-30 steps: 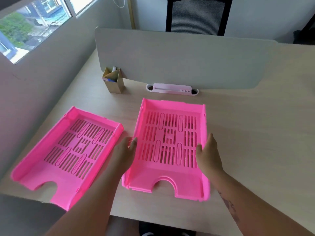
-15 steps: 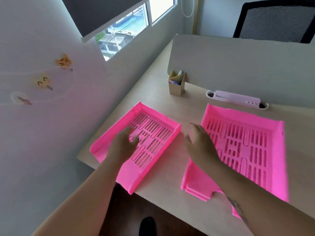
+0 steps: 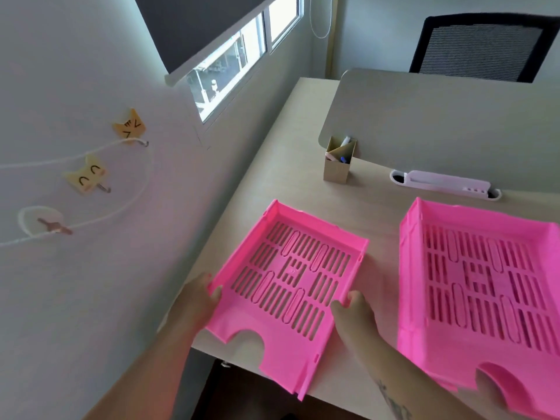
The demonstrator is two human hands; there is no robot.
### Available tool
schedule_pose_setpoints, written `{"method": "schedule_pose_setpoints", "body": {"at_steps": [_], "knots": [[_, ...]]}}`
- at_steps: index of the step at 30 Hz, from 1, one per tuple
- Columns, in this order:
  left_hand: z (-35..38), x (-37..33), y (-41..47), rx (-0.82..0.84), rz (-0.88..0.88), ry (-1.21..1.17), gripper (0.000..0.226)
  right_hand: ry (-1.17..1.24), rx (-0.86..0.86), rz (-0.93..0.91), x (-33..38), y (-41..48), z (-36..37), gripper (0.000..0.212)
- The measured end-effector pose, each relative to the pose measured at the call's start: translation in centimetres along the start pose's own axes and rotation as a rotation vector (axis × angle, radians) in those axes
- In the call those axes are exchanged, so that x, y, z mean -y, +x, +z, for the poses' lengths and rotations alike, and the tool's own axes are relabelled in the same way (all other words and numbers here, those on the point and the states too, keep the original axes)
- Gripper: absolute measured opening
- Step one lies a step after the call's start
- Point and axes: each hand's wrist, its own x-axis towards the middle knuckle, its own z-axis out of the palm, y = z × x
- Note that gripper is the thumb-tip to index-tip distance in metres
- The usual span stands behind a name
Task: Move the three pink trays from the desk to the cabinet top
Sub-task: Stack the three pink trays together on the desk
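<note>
A slotted pink tray point(image 3: 291, 286) lies on the left part of the desk point(image 3: 281, 177), its notched front hanging over the near edge. My left hand point(image 3: 198, 301) grips its left wall and my right hand point(image 3: 353, 310) grips its right wall. To the right rests a larger-looking pink tray stack point(image 3: 478, 286); a second rim shows under its near left corner, so it seems to be two nested trays. No cabinet is in view.
A cardboard pen holder point(image 3: 338, 160) and a white slotted organiser point(image 3: 442, 183) stand along the grey desk divider point(image 3: 448, 125). The wall with cat-shaped hooks point(image 3: 88, 177) runs close on the left. A black mesh chair point(image 3: 478, 47) sits behind the divider.
My view swung left. Both hands left the right-hand tray, crossed to the left tray and closed on its two side walls.
</note>
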Motion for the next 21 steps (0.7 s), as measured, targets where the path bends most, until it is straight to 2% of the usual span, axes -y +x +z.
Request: {"method": "schedule_pose_setpoints", "body": {"at_steps": [2, 4, 6, 10, 16, 21], "knots": [[0.3, 0.3, 0.2, -0.011, -0.013, 0.053, 0.012, -0.023, -0.015, 0.002, -0.4, -0.2, 0.6, 0.002], [0.2, 0.2, 0.3, -0.023, -0.02, 0.043, 0.019, -0.034, -0.032, -0.03, -0.5, -0.3, 0.8, 0.018], [-0.3, -0.2, 0.3, -0.03, -0.001, 0.002, 0.021, -0.004, -0.054, -0.06, 0.0, -0.6, 0.4, 0.024], [-2.6, -1.8, 0.0, -0.084, 0.064, -0.043, 0.023, 0.034, -0.097, -0.126, 2.0, -1.0, -1.9, 0.012], [-4.8, -8.0, -2.5, -0.082, 0.125, -0.055, 0.026, 0.065, -0.162, -0.209, 3.1, -1.7, -9.7, 0.018], [-3.0, -16.2, -6.9, -0.146, 0.208, -0.107, 0.023, 0.144, -0.223, -0.319, -0.2, -2.4, -18.7, 0.017]]}}
